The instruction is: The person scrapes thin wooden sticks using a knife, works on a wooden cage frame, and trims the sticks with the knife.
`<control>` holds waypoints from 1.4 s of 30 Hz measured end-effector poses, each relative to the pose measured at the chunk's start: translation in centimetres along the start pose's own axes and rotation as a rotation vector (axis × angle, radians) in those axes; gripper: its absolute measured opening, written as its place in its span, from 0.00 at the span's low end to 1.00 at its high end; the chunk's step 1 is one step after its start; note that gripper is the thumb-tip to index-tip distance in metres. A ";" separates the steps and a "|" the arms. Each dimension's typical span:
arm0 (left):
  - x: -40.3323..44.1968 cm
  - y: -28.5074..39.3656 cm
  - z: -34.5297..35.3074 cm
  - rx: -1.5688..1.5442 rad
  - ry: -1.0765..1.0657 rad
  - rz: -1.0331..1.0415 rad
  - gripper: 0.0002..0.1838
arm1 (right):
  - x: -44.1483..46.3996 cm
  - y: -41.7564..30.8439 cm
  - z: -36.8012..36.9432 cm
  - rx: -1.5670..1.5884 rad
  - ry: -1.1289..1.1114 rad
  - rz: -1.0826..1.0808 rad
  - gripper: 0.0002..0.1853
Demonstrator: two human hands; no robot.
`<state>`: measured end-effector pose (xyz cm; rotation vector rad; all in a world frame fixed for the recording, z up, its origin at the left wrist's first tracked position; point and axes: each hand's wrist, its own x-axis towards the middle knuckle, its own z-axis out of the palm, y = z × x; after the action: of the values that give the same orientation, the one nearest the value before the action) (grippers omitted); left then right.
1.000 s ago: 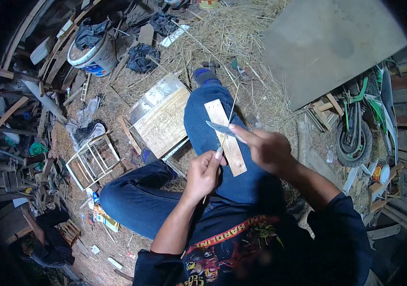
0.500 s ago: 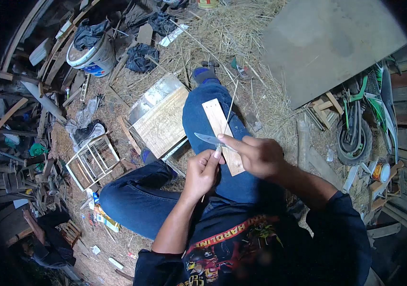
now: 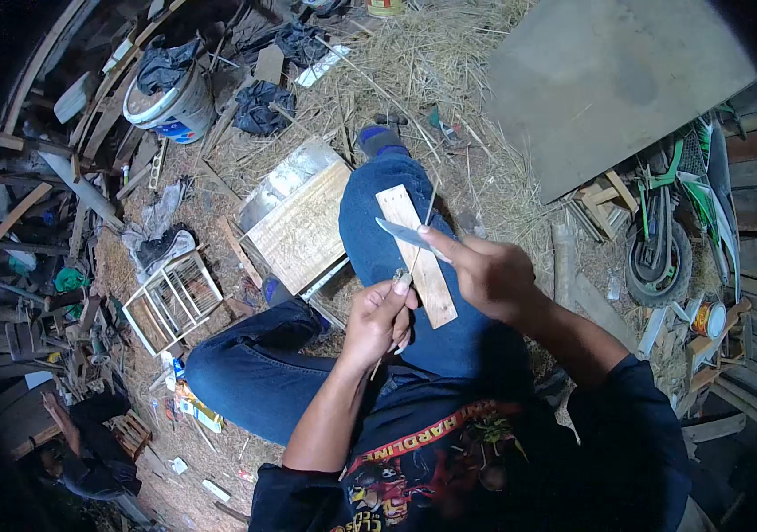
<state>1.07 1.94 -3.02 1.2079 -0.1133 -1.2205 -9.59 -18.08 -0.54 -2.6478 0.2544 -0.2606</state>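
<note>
My right hand (image 3: 491, 273) is closed around a knife (image 3: 407, 234), its blade pointing left and crossing above a narrow wooden board (image 3: 402, 210). The board lies lengthwise on my outstretched thigh. A thin stick (image 3: 432, 204) is pinched in my left hand (image 3: 380, 317), running up under the blade and past the board's right edge. A short length of the stick shows below my left hand. The knife's handle is mostly hidden in my right fist.
A wooden box (image 3: 298, 235) and a small slatted frame (image 3: 172, 301) sit left of my leg. Further out are a white bucket (image 3: 172, 111), a large flat sheet (image 3: 613, 84), and a green motorbike (image 3: 662, 230). Another person (image 3: 86, 434) is at lower left.
The knife has moved up and slightly right along the stick, away from my left thumb. My left hand has shifted slightly down and turned, showing more of its fingers.
</note>
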 end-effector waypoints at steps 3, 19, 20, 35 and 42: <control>-0.1 0.1 0.3 -0.129 -0.015 -0.018 0.19 | 0.7 1.5 0.5 0.084 0.124 -0.053 0.25; 0.0 0.0 0.6 -0.268 -0.008 -0.038 0.17 | 0.1 1.6 1.9 0.085 0.146 0.032 0.26; 0.1 0.0 0.6 -0.265 -0.011 -0.034 0.17 | -0.2 1.0 1.9 0.083 0.104 0.027 0.26; -0.9 0.1 -0.3 0.233 0.103 0.041 0.18 | 0.7 -0.5 0.5 -0.012 0.049 -0.003 0.26; -1.1 1.2 0.3 0.736 0.189 0.331 0.17 | -0.1 -0.4 0.7 -0.007 0.056 0.010 0.27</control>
<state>1.18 2.37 -1.46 1.8437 -0.6378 -0.7757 -9.44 -17.40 -1.00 -2.6480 0.2868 -0.3322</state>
